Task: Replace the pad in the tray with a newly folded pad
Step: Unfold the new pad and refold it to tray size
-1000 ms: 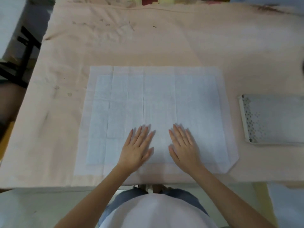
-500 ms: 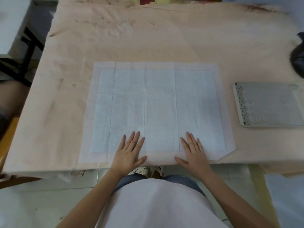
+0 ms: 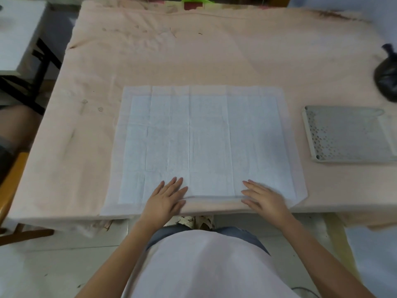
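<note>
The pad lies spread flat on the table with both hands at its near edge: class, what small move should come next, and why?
Probably lift the near edge and fold it away. The pad lies fully open, left hand and right hand rest flat at that edge, and the tray is smaller.

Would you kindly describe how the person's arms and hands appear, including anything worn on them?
Both forearms are bare, with no sleeves showing as far as the arms are visible. The left hand and right hand wear no gloves, rings, watch or bracelets that can be seen. The fingernails look fairly long.
</note>
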`<state>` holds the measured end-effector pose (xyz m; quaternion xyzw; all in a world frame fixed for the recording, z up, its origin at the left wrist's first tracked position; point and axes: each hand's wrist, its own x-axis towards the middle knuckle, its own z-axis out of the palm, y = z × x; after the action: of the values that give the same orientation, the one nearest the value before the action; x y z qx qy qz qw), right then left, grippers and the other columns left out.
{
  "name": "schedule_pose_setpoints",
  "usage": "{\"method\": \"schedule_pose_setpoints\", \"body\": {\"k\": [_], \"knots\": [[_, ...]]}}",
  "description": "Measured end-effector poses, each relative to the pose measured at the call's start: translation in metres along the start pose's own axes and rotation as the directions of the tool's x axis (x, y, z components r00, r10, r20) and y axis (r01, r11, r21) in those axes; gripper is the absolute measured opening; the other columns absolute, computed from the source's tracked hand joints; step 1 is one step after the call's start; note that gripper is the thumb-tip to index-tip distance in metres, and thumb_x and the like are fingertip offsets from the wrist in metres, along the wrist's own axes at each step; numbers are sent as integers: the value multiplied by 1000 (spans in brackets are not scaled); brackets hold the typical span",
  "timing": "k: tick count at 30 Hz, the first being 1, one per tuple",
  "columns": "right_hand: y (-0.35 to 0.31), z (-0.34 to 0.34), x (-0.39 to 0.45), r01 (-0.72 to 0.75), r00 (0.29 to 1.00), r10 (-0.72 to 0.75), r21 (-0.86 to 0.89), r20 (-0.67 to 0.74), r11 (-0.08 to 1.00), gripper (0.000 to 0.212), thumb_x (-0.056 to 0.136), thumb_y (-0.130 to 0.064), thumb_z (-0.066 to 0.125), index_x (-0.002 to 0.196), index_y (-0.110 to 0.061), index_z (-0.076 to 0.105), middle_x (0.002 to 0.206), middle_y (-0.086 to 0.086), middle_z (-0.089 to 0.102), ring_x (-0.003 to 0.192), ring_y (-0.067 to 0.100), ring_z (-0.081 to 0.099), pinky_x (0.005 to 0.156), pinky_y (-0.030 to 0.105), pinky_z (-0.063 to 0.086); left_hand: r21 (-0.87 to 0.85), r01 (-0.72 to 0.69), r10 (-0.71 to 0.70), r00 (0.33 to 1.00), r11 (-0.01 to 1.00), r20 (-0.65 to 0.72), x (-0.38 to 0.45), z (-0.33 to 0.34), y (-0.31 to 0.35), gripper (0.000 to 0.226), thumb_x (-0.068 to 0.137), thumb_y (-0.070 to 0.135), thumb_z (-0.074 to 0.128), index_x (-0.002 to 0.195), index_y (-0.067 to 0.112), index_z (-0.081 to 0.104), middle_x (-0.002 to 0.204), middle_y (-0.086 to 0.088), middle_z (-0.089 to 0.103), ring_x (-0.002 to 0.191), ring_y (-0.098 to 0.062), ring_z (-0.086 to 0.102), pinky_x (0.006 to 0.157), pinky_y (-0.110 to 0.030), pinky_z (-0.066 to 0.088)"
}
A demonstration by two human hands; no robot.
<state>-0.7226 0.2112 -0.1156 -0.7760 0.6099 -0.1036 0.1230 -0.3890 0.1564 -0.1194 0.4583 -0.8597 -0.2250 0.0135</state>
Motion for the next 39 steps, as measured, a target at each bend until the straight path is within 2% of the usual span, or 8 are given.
{"method": "schedule_pose_setpoints", "body": {"k": [6, 12, 15, 20, 23, 26, 32, 39], "knots": [[-11, -17, 5, -106, 983, 103, -14, -151, 994, 9, 77, -1, 74, 85, -7, 74, 81, 4, 74, 70, 22, 71, 59, 30, 55, -45, 30, -29, 1000, 999, 2, -1, -6, 1, 57, 96, 44, 17, 134, 22, 53, 150, 1, 35, 143, -19, 25, 118, -31, 10], [-26, -10, -6, -108, 991, 110, 33, -76, 994, 35, 71, -30, 82, 101, -14, 72, 104, -1, 70, 94, 17, 65, 82, 33, 52, -136, 90, -93, 996, 987, -11, -11, -4, 7, 42, 100, 35, 31, 131, 21, 55, 143, 7, 46, 140, -13, 32, 114, -25, 18], [-26, -2, -9, -92, 993, 89, -47, -73, 995, 37, 56, -3, 86, 90, -12, 74, 97, 2, 72, 87, 22, 69, 76, 35, 54, -131, 87, -90, 996, 988, -17, -14, -4, 7, 36, 101, 29, 36, 127, 20, 59, 140, 6, 50, 137, -14, 37, 112, -26, 23], [-21, 2, -16, -171, 980, 166, -46, -108, 984, 43, 42, 17, 75, 77, -7, 73, 91, 6, 73, 79, 24, 70, 64, 31, 56, 66, -52, 49, 998, 996, 40, -21, -18, 9, 73, 101, 43, 4, 105, 20, 74, 120, -5, 66, 111, -27, 63, 88, -42, 53], [-20, 1, -24, -197, 969, 184, -64, -165, 978, 22, 61, 8, 55, 71, -6, 70, 83, 6, 70, 70, 25, 67, 56, 27, 51, 112, -54, 48, 997, 992, 63, -28, -16, 6, 70, 101, 43, 5, 111, 23, 71, 127, -5, 62, 117, -27, 59, 92, -44, 50], [-17, -3, -27, -234, 943, 210, -65, -257, 970, 31, 71, -8, 37, 65, -8, 67, 69, 3, 66, 59, 24, 62, 52, 26, 47, 87, -44, 46, 999, 995, -19, -30, -17, 7, 69, 102, 44, 9, 105, 21, 74, 120, -4, 67, 111, -26, 63, 91, -43, 51], [-22, -8, -29, -211, 941, 164, -134, -295, 968, 28, 74, -10, 38, 57, -9, 62, 59, 3, 60, 53, 24, 58, 50, 29, 45, 22, -103, 105, 988, 994, -112, -34, -20, 11, 70, 102, 42, 10, 99, 16, 75, 111, -1, 71, 102, -23, 68, 86, -45, 53], [-23, -24, 1, -297, 920, 236, -164, -315, 941, 28, 72, -14, 34, 56, -8, 57, 57, 5, 56, 52, 26, 53, 52, 33, 42, 12, -60, 61, 981, 998, -183, -23, -28, 6, 66, 100, 45, 18, 87, 13, 74, 95, 1, 73, 93, -21, 70, 88, -27, 39]]}}
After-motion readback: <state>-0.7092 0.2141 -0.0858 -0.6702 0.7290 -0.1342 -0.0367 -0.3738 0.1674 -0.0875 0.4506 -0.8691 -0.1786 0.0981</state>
